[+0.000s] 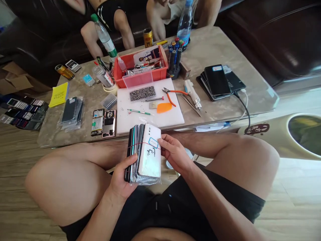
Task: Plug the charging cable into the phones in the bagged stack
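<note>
Over my lap I hold a bundle of phones (149, 164), several thick, with a thin red rubber band (136, 145) around its middle. The top phone is white, with a blue-edged label and dark handwriting; clear plastic sleeves stick out below. My left hand (122, 177) is wrapped round the bundle's lower left side, thumb on the edges of the phones. At the right edge, the thumb and fingers of my right hand (174, 150) are closed where the band passes; whether they pinch the band itself, I cannot tell.
Ahead on the table, a white mat (160, 120) carries a screw box (142, 93), orange-handled cutters (172, 97) and tweezers. An opened phone (97, 123) lies left, stacked phones (217, 80) right. Behind the mat stands a red tool bin (160, 72). Two people sit opposite.
</note>
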Available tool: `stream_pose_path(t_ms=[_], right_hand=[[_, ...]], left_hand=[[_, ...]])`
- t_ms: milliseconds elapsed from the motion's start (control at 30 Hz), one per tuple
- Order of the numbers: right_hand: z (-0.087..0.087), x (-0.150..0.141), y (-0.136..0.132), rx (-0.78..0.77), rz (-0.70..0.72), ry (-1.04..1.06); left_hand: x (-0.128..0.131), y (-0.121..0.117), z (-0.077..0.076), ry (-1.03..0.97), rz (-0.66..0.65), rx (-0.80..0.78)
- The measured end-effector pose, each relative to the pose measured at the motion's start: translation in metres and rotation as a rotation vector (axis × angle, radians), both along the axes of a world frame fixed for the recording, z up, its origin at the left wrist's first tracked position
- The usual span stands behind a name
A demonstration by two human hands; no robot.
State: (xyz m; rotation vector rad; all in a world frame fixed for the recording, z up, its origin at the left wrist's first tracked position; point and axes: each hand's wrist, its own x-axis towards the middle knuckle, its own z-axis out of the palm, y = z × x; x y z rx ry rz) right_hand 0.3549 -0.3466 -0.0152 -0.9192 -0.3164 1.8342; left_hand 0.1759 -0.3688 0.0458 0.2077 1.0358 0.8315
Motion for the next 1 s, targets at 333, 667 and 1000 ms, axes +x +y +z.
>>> stream_pose_path(t_ms=[333,667,1000], right_hand=[[0.000,0.001,0.002,0.009,-0.010,-0.062],[0.027,-0.010,-0.016,0.314,0.168,-0.219],[0.029,-0.012,-0.021,0.283,0.107,-0.268]], left_hand=[[0.008,0.004,0.003,-0.006,0.059,-0.022],[0.010,-0.003,-0.005,0.282,-0.018,0.362],[0.008,-0.015,-0.017,0.358,-0.084,0.454]])
